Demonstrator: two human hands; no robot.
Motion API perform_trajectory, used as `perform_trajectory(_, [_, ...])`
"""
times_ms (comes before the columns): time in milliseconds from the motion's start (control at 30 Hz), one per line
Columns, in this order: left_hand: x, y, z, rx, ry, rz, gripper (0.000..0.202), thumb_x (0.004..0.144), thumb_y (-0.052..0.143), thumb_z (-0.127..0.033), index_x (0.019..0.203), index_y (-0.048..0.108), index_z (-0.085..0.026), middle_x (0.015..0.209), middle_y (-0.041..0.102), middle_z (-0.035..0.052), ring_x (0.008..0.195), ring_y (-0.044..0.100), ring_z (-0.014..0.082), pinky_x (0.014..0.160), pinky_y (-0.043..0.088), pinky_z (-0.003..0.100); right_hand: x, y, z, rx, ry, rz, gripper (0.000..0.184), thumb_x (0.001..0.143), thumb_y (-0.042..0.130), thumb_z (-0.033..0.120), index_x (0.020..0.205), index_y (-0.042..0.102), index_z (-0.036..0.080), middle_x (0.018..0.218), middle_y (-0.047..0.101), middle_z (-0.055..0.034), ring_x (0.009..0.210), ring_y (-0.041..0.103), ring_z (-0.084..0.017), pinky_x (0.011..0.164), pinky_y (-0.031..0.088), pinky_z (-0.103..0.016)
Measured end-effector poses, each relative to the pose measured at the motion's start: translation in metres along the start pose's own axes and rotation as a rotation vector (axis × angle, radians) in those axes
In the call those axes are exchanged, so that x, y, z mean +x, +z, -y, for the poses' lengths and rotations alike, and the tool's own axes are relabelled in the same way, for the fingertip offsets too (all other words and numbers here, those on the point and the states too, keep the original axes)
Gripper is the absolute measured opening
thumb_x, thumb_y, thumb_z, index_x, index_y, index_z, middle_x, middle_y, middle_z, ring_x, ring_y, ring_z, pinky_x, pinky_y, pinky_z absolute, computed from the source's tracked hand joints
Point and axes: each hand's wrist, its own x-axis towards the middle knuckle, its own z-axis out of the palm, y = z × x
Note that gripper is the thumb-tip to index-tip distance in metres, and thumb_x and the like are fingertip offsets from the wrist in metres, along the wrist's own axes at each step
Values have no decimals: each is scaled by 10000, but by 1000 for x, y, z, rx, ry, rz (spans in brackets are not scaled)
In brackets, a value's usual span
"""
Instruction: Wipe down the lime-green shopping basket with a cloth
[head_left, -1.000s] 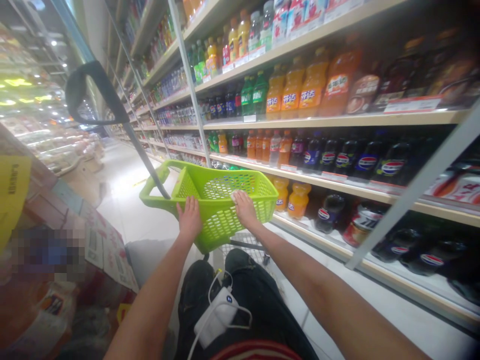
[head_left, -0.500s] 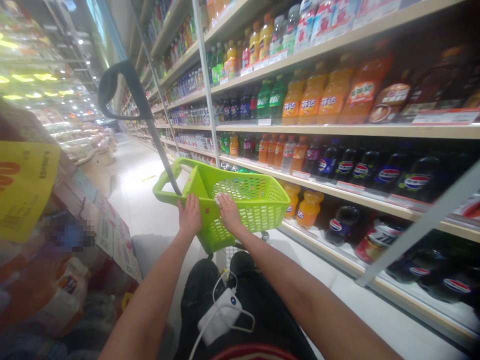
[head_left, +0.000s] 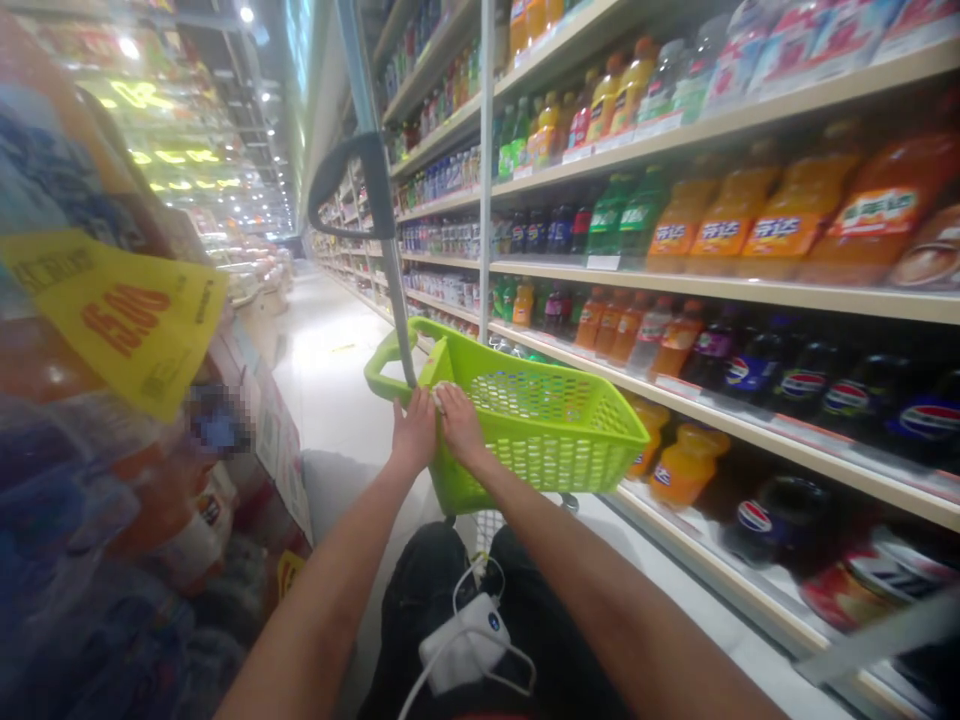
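A bright green shopping basket (head_left: 555, 465) with slotted sides stands on the floor before my knees, its long pull handle (head_left: 397, 290) raised. My left hand (head_left: 415, 435) has its fingers curled over the near rim, close to the foot of that handle. Right beside it, my right hand (head_left: 463, 430) presses a small crumpled white tissue (head_left: 439, 393) against the same rim. Most of the tissue is hidden under the fingers. No goods show inside the basket from here.
Drink shelves (head_left: 720, 290) run along the right, with large orange bottles (head_left: 690, 465) on the lowest level. At the left are stacked packs and a yellow price sign (head_left: 124, 320). A white power bank (head_left: 465, 645) with a cable lies on my lap.
My right hand has slid left along the rim with the tissue, up to my left hand. The view has turned left, so basket and shelves appear farther right.
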Motion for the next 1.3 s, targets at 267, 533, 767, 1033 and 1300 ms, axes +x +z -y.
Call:
perform_trajectory(267, [-9,12,18,0,-90,-84,632,760,345,-153,1376,245,-56,1476,195,127,1370,110,231,1086,88,536,-6,-8,-30,-49,65,-52,469,784,327,81,1218,503,68,1280,498,-150,1219,398,-222,1053,295,-424])
perform_trajectory(533, [-7,10,25,-5,-90,-39,606,784,312,-174,1374,248,-56,1479,191,113,1370,107,225,1082,79,550,17,9,15,-9,-109,33,456,817,361,87,1253,487,138,1330,465,-102,1270,353,-200,1066,287,-401])
perform_trajectory(767, [-13,14,30,6,-114,16,654,739,370,-150,1375,250,-65,1487,159,107,1373,88,228,1086,69,543,-9,-2,-26,-28,-75,-17,462,792,364,54,1221,518,124,1327,467,-117,1286,333,-226,1045,314,-441])
perform_trajectory(1033, [-14,23,20,-32,-123,45,655,754,383,-190,1384,232,-93,1490,152,95,1373,90,221,1088,90,534,-2,3,-31,45,-54,-57,534,755,387,70,1284,446,113,1308,481,-121,1243,391,-215,1044,332,-429])
perform_trajectory(1300, [-4,6,35,-56,-230,39,708,713,401,-160,1387,207,-66,1494,122,106,1373,84,235,1084,115,533,44,-22,-3,63,-124,-290,404,830,382,122,1199,538,170,1278,511,-92,1207,433,-199,1007,381,-386])
